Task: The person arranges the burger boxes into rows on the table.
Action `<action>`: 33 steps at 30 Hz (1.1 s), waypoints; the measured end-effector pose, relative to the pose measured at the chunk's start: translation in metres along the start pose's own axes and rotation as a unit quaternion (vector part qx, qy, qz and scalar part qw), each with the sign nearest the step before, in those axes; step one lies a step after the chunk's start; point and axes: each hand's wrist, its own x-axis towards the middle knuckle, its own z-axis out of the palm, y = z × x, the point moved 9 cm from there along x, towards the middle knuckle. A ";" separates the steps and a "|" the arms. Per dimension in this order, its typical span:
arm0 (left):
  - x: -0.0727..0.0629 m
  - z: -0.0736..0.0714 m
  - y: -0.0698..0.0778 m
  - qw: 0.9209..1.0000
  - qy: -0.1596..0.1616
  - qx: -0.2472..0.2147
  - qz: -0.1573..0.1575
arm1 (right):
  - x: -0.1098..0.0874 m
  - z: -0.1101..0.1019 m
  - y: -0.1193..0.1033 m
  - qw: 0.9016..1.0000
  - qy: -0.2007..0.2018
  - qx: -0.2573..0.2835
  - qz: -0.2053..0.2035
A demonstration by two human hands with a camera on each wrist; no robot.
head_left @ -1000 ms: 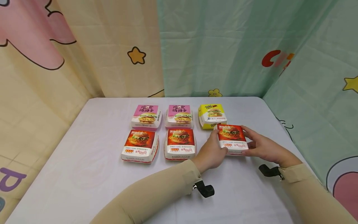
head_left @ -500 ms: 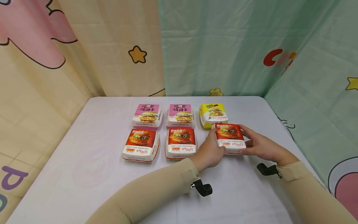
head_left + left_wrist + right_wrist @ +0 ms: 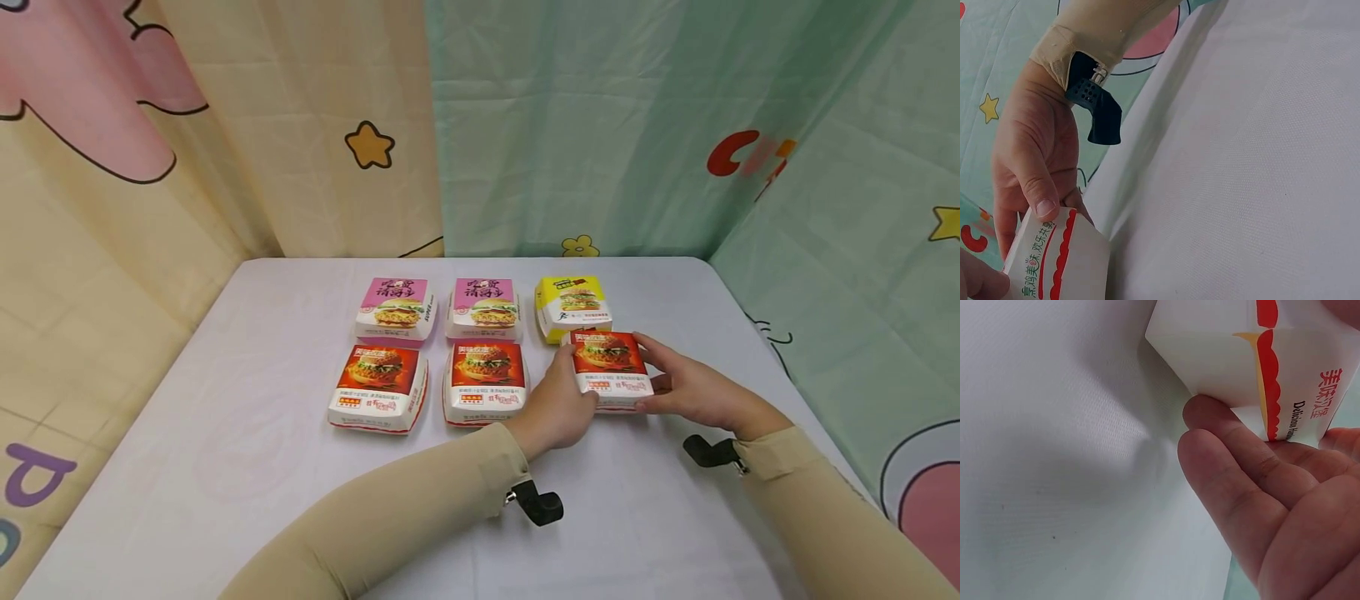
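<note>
Both hands hold a red-and-white burger box (image 3: 613, 375) from opposite sides, at the right end of the front row. My left hand (image 3: 558, 410) grips its left side, thumb at the front corner. On the other side my right hand (image 3: 697, 390) has its thumb low on the front corner and its fingers along the right side. In the right wrist view, fingertips (image 3: 1207, 447) reach beneath the box's tapered underside, just above the cloth. Left of the left hand lies a matching burger box (image 3: 485, 383). Behind the held box sits a yellow burger box (image 3: 573, 308), its front partly overlapped.
Another red burger box (image 3: 377, 389) lies slightly turned at the front left. Two pink burger boxes, one at left (image 3: 396, 311) and one in the middle (image 3: 483, 308), stand behind on the white-covered table (image 3: 247, 517). Printed curtains (image 3: 645, 125) enclose the back and sides.
The held burger box has shifted slightly left with both hands, closer to the middle red one. The other boxes keep their places on the table.
</note>
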 end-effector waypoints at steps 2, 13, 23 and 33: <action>0.000 0.000 -0.001 1.000 -0.002 -0.004 -0.002 | 0.001 0.001 0.000 1.000 -0.002 0.002 -0.001; -0.002 -0.001 -0.006 1.000 0.006 -0.016 -0.015 | 0.010 0.005 -0.003 1.000 -0.010 -0.010 0.002; -0.002 -0.001 -0.006 1.000 0.008 -0.014 -0.020 | 0.011 0.004 -0.007 0.999 0.006 -0.046 -0.013; -0.005 0.002 -0.010 1.000 -0.008 -0.008 -0.026 | 0.013 0.006 -0.009 0.999 0.006 -0.045 -0.015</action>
